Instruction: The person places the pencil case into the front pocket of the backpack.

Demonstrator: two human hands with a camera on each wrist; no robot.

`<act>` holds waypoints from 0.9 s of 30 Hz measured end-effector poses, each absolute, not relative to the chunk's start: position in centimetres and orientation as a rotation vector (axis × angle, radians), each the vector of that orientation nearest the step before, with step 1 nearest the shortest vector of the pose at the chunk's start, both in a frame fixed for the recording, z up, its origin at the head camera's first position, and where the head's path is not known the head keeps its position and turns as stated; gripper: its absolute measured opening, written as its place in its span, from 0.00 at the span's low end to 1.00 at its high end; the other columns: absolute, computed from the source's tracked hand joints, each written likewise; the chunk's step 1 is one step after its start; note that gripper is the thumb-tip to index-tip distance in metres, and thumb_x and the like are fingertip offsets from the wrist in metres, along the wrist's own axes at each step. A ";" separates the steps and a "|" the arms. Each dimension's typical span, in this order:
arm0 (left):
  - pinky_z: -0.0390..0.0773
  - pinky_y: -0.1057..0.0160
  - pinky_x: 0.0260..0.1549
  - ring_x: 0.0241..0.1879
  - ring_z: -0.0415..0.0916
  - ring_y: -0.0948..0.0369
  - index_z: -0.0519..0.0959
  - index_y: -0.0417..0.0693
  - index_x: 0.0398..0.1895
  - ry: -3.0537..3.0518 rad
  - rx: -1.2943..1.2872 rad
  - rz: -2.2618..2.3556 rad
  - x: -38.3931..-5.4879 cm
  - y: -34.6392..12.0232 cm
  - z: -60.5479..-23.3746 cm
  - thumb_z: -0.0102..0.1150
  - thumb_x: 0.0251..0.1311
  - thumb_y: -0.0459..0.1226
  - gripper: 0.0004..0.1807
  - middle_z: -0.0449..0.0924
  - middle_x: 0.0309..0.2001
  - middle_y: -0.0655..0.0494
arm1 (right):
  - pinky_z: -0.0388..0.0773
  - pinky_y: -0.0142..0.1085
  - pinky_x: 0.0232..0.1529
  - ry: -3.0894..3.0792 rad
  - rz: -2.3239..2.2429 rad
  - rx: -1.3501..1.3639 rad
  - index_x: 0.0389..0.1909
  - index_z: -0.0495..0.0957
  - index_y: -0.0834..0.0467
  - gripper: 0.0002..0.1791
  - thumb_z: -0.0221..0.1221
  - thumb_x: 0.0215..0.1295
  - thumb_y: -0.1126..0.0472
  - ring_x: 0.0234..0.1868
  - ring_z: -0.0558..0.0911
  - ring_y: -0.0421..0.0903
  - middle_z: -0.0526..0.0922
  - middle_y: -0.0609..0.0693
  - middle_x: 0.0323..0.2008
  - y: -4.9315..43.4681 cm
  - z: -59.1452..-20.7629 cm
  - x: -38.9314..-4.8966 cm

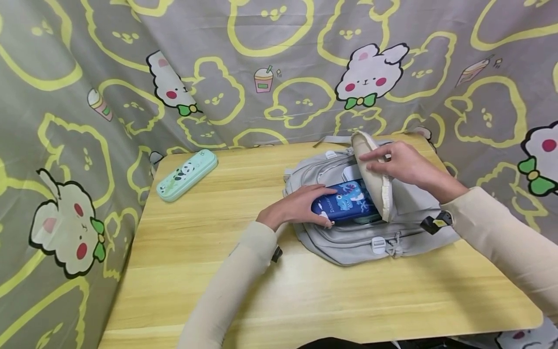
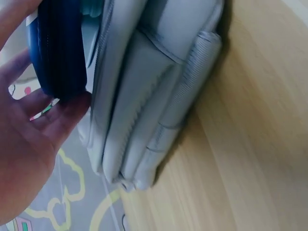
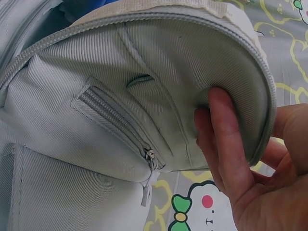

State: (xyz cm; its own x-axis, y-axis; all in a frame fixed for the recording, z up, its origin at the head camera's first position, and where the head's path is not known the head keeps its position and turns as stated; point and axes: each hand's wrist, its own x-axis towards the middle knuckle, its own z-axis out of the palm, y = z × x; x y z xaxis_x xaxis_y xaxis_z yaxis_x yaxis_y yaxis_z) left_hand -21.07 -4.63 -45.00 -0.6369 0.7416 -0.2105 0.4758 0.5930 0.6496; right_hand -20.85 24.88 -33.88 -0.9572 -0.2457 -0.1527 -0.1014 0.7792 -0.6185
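Note:
A grey backpack [image 1: 344,245] lies on the table with its main compartment unzipped. My left hand [image 1: 301,206] grips a dark blue pencil case [image 1: 346,199] with a dinosaur print, thumb on one edge and fingers on the opposite edge. The far end of the case sits in the bag's opening, under the flap. With my right hand [image 1: 407,165] I pinch the rim of the raised flap [image 1: 369,169]. In the right wrist view the flap's ribbed lining [image 3: 192,57] shows, with fingers on that side and the thumb beyond the rim.
A mint green pencil case [image 1: 187,175] with a panda print lies at the table's back left. Behind and left of the wooden table [image 1: 205,271] hangs a grey patterned curtain [image 1: 209,43]. A small zipped pocket [image 3: 113,115] shows inside the bag.

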 end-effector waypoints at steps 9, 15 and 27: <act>0.63 0.46 0.82 0.82 0.61 0.53 0.67 0.64 0.84 2.437 0.943 0.857 -20.3 -6.1 -45.6 0.75 0.65 0.57 0.46 0.64 0.84 0.54 | 0.72 0.38 0.35 2.737 -0.936 -0.261 0.68 0.85 0.56 0.21 0.66 0.78 0.56 0.33 0.73 0.48 0.82 0.64 0.70 25.0 -33.8 -20.8; 0.64 0.47 0.82 0.81 0.65 0.54 0.69 0.60 0.83 2.472 0.897 0.934 -19.7 -6.9 -45.9 0.77 0.65 0.55 0.46 0.68 0.82 0.54 | 0.71 0.39 0.32 2.741 -0.939 -0.258 0.67 0.85 0.56 0.21 0.65 0.79 0.57 0.25 0.67 0.44 0.83 0.63 0.67 24.9 -33.8 -20.7; 0.69 0.47 0.78 0.72 0.73 0.52 0.71 0.57 0.82 2.539 0.795 0.990 -19.2 -8.0 -46.9 0.77 0.65 0.54 0.44 0.76 0.78 0.54 | 0.69 0.39 0.30 2.731 -0.947 -0.253 0.68 0.85 0.56 0.21 0.65 0.79 0.57 0.23 0.63 0.43 0.83 0.62 0.67 24.9 -33.9 -20.7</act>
